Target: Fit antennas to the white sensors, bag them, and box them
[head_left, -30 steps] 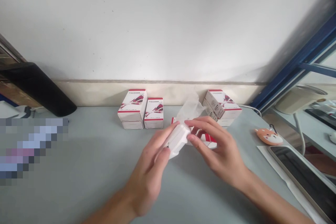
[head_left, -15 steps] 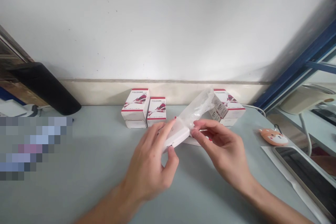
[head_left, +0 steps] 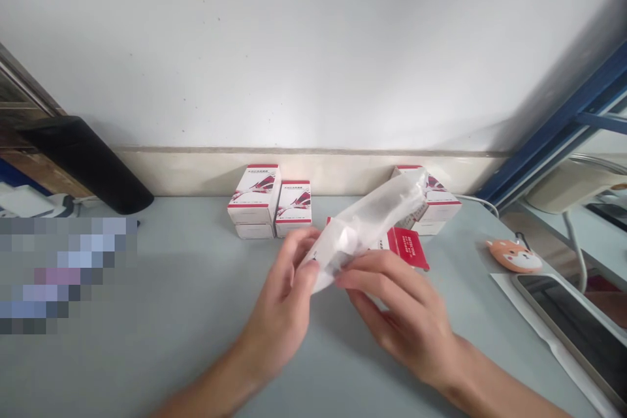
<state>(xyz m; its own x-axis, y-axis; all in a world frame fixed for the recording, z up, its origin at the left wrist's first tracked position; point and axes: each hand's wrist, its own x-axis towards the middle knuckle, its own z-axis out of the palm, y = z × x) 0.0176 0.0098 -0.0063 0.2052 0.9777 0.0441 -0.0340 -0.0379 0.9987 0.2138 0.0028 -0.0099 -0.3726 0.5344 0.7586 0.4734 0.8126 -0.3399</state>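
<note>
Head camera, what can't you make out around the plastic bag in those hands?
Contents of the plastic bag: head view, the left hand and right hand cover its lower end, and glare clouds the rest.
Print on the red card: head view, too small to read.
Print on the white boxes: head view, too small to read.
Blurred patch on the desk: head view, pixelated, so unidentifiable.
Dark screen: head view, cut off by the right edge.

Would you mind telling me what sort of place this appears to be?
It looks like an office or small workroom, though I cannot be sure. A grey desk stands against a white wall, holding stacked red-and-white product boxes and a tablet.
</note>
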